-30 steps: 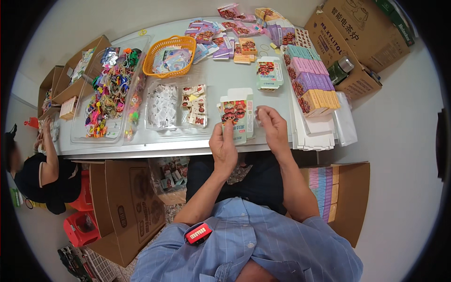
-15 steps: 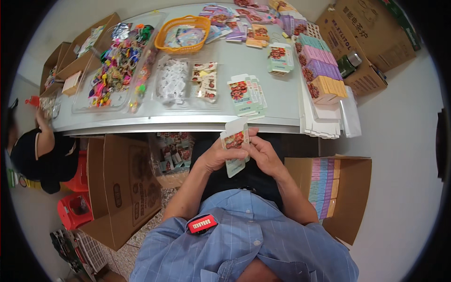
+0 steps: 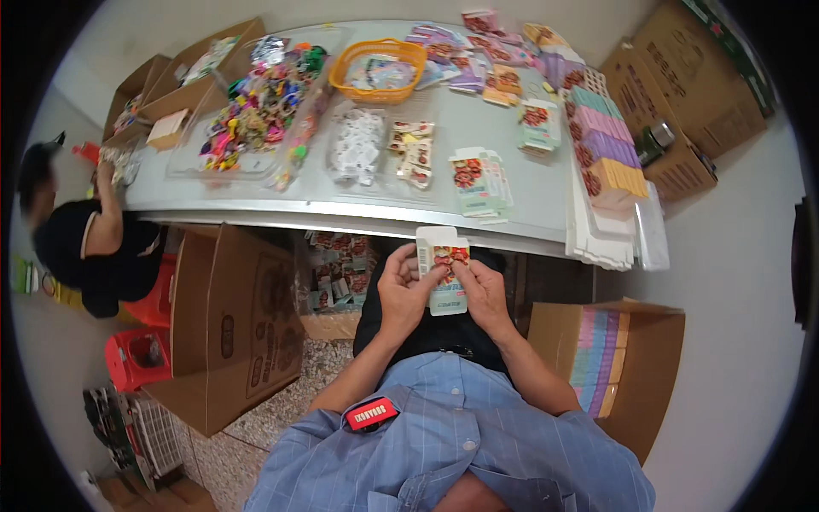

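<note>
Carton (image 3: 448, 298) in the grip of left hand (image 3: 403, 292) and right hand (image 3: 486, 294), pale packets (image 3: 380, 73) inside orange basket (image 3: 374, 95) beyond.

The pale worktop (image 3: 537, 194) carried a big clear tray (image 3: 191, 157) toward the left; beside it, an orange basket (image 3: 378, 96) stood behind a smaller tray (image 3: 386, 190). Farther right lay fanned green cartons (image 3: 478, 189), a green stack (image 3: 539, 125) behind them, and scattered packs (image 3: 503, 53) along the back.
</note>
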Tool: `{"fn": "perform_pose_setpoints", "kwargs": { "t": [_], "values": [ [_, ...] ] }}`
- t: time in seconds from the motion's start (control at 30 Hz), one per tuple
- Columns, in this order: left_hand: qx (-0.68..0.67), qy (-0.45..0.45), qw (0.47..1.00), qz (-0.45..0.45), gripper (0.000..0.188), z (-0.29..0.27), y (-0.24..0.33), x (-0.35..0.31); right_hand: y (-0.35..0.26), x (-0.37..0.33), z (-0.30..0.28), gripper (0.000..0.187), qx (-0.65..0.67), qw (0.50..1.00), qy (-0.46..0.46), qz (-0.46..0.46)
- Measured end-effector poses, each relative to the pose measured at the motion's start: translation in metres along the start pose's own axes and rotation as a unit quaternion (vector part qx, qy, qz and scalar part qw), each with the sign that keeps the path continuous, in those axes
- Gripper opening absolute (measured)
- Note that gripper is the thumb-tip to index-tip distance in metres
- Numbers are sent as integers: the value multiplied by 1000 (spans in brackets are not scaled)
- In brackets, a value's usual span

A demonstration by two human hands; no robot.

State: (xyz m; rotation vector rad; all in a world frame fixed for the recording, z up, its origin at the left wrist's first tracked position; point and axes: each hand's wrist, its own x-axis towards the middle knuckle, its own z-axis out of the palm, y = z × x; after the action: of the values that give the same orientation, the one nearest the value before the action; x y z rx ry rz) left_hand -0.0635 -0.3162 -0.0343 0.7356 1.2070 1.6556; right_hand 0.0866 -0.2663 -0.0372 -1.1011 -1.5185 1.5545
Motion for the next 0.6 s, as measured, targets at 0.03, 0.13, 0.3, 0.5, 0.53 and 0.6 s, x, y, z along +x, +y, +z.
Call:
{"fn": "perform_pose_setpoints", "kwargs": {
  "t": [0.03, 0.13, 0.3, 0.5, 0.53, 0.6],
  "values": [
    [1, 10, 1000, 5, 53, -6, 1, -4, 0, 0, 4, 22, -3, 1000, 5, 0],
    [-11, 38, 999, -4, 53, -24, -9, -16, -8, -3, 30, 20, 137, 990, 39, 19],
    [1, 70, 998, -6, 54, -38, -23, -26, 31, -4, 27, 23, 67, 997, -9, 22],
    [87, 37, 995, -7, 52, -35, -51, -20, 47, -6, 10, 23, 53, 998, -9, 31],
    [92, 20, 996, -6, 54, -35, -52, -20, 49, -6, 7, 24, 53, 998, -13, 35],
    [76, 13, 997, -12, 56, -34, -52, -24, 52, -8, 5, 24, 53, 998, -16, 40]
  ]
}}
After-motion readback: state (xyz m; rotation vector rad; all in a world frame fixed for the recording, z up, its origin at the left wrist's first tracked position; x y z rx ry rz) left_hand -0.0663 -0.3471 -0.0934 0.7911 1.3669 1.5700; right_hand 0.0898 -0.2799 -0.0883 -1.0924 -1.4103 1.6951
